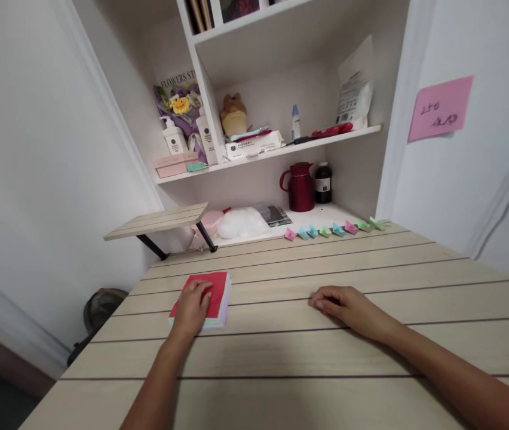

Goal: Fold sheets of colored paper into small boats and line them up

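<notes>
On the left of the table lies a square stack of coloured paper (pixel 217 298), with a red sheet on top and pale green, blue and purple edges showing below. My left hand (pixel 193 306) rests on the red sheet, its fingers a little bent and apart, gripping nothing. To the right, my right hand (pixel 342 306) lies on the bare tabletop, fingers loosely curled in with the thumb near the index finger; nothing shows in it. Along the table's far edge stands a row of several small folded paper boats (pixel 325 232) in pink, blue and green.
A small raised wooden shelf (pixel 160 221) stands at the table's back left. Behind are a white fluffy item (pixel 242 223), a red jug (pixel 301 188) and a dark bottle (pixel 323 182). Shelves above hold pump bottles and a plush toy (pixel 233 116). A pink note (pixel 441 108) is on the right wall.
</notes>
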### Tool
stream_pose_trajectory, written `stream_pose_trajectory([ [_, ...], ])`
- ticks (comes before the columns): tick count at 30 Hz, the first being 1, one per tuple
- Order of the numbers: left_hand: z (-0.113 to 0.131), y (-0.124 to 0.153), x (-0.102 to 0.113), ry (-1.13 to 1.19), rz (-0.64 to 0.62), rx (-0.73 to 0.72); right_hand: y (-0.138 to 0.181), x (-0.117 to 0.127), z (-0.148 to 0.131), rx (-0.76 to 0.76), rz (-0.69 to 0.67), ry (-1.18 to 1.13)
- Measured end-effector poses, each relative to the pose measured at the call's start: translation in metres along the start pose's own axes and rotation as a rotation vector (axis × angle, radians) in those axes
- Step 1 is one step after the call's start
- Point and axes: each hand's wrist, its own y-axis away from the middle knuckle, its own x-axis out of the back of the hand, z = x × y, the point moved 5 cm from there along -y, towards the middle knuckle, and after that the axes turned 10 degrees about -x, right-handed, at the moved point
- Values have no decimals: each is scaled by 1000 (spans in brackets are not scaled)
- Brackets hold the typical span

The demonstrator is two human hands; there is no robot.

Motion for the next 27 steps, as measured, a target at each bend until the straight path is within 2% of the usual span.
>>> stream_pose_trajectory([
  [2,-17,9,1,32,-97,37,2,1,0,-9,-29,-17],
  [4,-21,15,3,75,-192,60,4,2,1,-29,-50,-48],
  [8,-9,18,10,205,-411,56,5,4,1,-55,-67,-77],
  [11,-3,16,16,293,-490,77,4,5,2,-69,-85,-82],
  [21,-10,18,30,572,-435,277,3,7,5,-53,-97,-128],
  [27,-20,17,24,605,-331,378,4,7,4,-34,-113,-103],
])
